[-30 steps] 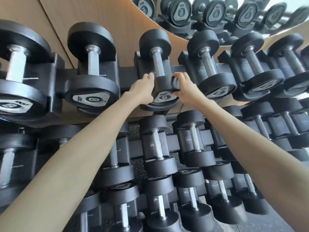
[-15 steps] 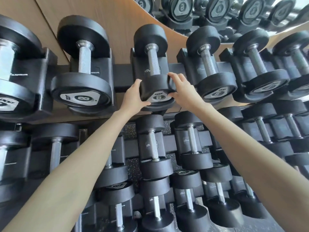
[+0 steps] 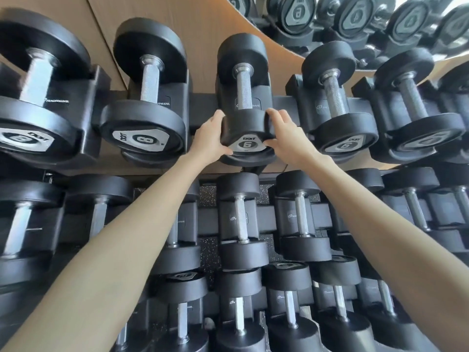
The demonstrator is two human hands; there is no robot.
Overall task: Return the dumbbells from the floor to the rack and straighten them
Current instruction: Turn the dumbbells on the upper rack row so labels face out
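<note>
A black dumbbell marked 6 (image 3: 243, 97) lies in its cradle on the top tier of the black rack (image 3: 203, 107), steel handle pointing away from me. My left hand (image 3: 210, 138) grips the left side of its near head. My right hand (image 3: 286, 135) grips the right side of the same head. The grey label with the 6 faces me between my thumbs. Both forearms reach up from the bottom corners.
Two dumbbells marked 8 (image 3: 144, 102) sit to the left, another 6 (image 3: 337, 102) to the right. Lower tiers hold several smaller dumbbells (image 3: 241, 219). A wooden wall (image 3: 198, 21) and a mirror (image 3: 355, 19) stand behind the rack. Speckled floor (image 3: 208, 196) shows through gaps.
Both hands have stayed on the near head of the 6 dumbbell, shifting from its top edge to its sides. Its label has turned more upright. My view has moved slightly.
</note>
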